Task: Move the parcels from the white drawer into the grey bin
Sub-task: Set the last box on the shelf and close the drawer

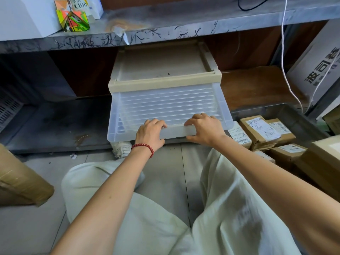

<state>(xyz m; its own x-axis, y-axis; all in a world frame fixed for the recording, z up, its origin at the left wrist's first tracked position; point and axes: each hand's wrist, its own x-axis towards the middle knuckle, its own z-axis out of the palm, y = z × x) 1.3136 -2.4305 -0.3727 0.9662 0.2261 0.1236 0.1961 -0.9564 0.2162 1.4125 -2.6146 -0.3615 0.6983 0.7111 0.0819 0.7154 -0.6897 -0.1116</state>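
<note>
A: Parcels (261, 129) — where do they stand at this entry?

B: Largest item first. White drawer (165, 104): drawn well out of its beige frame (163, 83), below the metal shelf (165, 19). Ribbed floor bare right across; no parcel visible in it.

A: And the grey bin (298, 118)?

B: On the floor just beside the drawer, on the person's right. It holds several brown cartons with white shipping labels, packed touching one another, some apparently stacked. Exact count not readable, since the near side is hidden behind another carton.

A: So the transfer is done?

B: Judgement only: yes, the moving looks finished as far as this view shows. What seems left is closing the drawer, if anything.

A: Hands?

B: Left hand (150, 132) and right hand (204, 129) are both clamped on the drawer's front lip. Fingers are curled over its top edge. The two hands are set apart, and neither carries a parcel. Red bead bracelet (144, 147) on the left wrist.
</note>
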